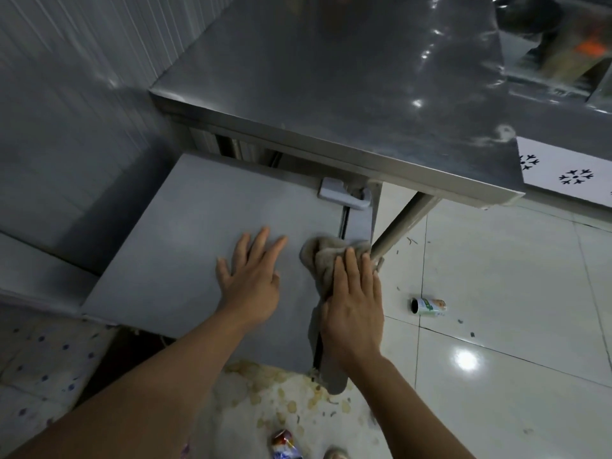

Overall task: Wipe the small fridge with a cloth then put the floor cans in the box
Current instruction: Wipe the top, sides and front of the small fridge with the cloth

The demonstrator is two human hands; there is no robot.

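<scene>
A white tiled floor (496,293) spreads to the right, stained with yellowish patches near the bottom edge, and a steel table (331,77) fills the far side. Under the table's near edge sits the small fridge (185,226), its flat grey top facing the camera; its front and its contents are hidden from this angle. A white hinge (344,193) sits at the top's far right corner, beside a table leg (400,223).

The left hand (248,279) lies flat on the fridge top, fingers spread, holding nothing. The right hand (351,303) presses flat on a crumpled beige cloth (321,256) at the fridge's right edge; the cloth bunches out beyond the fingertips and also hangs below the palm.

One can (429,307) lies on its side on the floor to the right of the fridge, its open end facing left. A second, red-topped can (286,443) is cut off by the bottom edge. At far right, blurred reflective shapes on the table are hard to make out.
</scene>
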